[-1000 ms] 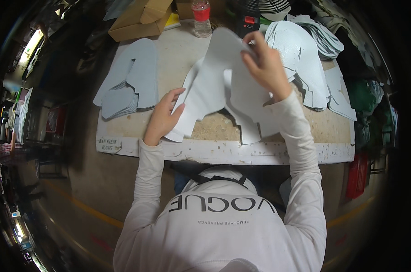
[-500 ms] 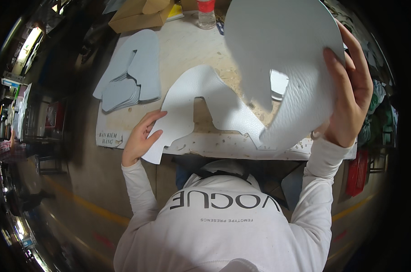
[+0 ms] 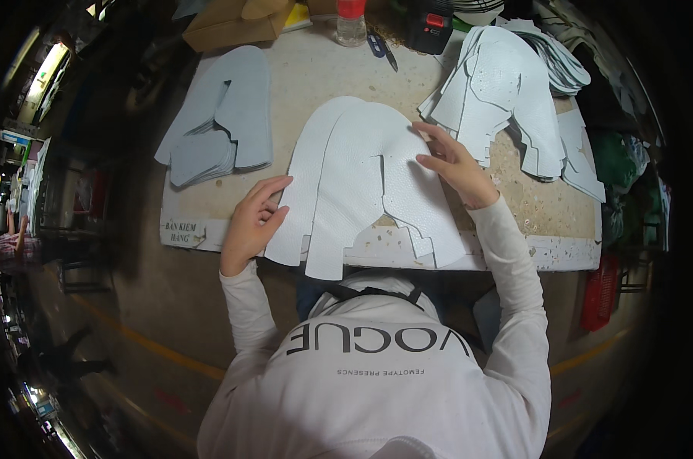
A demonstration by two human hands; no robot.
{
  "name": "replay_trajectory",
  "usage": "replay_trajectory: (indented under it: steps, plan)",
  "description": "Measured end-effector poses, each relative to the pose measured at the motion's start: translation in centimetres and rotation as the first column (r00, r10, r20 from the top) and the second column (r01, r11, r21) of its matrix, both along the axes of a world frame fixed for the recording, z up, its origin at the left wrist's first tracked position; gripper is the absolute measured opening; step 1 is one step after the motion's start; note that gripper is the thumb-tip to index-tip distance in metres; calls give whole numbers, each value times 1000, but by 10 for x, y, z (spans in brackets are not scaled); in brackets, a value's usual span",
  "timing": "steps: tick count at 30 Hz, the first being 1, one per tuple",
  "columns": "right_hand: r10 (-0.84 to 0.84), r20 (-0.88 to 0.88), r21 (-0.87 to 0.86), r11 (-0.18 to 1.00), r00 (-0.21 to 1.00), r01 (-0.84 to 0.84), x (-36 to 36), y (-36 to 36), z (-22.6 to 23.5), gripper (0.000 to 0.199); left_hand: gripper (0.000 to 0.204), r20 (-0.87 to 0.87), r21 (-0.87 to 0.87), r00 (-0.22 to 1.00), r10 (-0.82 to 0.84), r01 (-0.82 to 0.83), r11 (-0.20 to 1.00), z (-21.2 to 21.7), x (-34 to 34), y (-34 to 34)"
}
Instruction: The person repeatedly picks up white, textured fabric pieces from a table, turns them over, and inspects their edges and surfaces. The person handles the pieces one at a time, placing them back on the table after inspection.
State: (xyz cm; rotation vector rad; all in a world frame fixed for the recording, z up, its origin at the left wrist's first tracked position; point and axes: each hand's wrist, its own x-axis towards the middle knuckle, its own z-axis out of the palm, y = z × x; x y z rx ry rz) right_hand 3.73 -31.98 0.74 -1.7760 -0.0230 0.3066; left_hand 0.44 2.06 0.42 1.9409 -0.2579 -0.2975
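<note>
Lowered since the earlier frame, the pebble-grained white arched sheet (image 3: 354,176) overlaps its twin (image 3: 303,183), one leg jutting past the scuffed worktop's (image 3: 316,69) near edge, loosely open left hand (image 3: 253,226) and right hand (image 3: 457,170) flanking them above dim, yellow-lined floor (image 3: 163,302).

Lower sheet (image 3: 300,203): middle hidden beneath the upper sheet (image 3: 350,172). Left hand (image 3: 256,218): palm out of view; whether the fingertips touch or hover, unclear. Right hand (image 3: 461,168): palm likewise hidden. Left pile (image 3: 247,99): under layers mostly covered, count uncertain. Right pile (image 3: 507,76): the same. Bottle (image 3: 352,29): top cut off by upper edge. Box (image 3: 235,32): far part cut off, same edge. Yellow item (image 3: 299,15): largely behind box, kind unclear. Shirt (image 3: 384,413): cut off by lower edge. Co-worker (image 3: 17,249), far left: small, dim, handiwork indistinct.
</note>
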Motion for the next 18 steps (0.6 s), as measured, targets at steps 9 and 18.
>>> replay_trajectory:
  steps: [9, 18]
  plan:
    - [98, 151, -164, 984, 984, -72, -48, 6, -6, 55, 51, -80, -5, 994, -70, 69, 998, 12, -1, 20]
    - [27, 307, -229, 972, 951, 46, -24, -9, -19, 51, 51, -49, 62, 996, -71, 74, 995, 12, -12, 17]
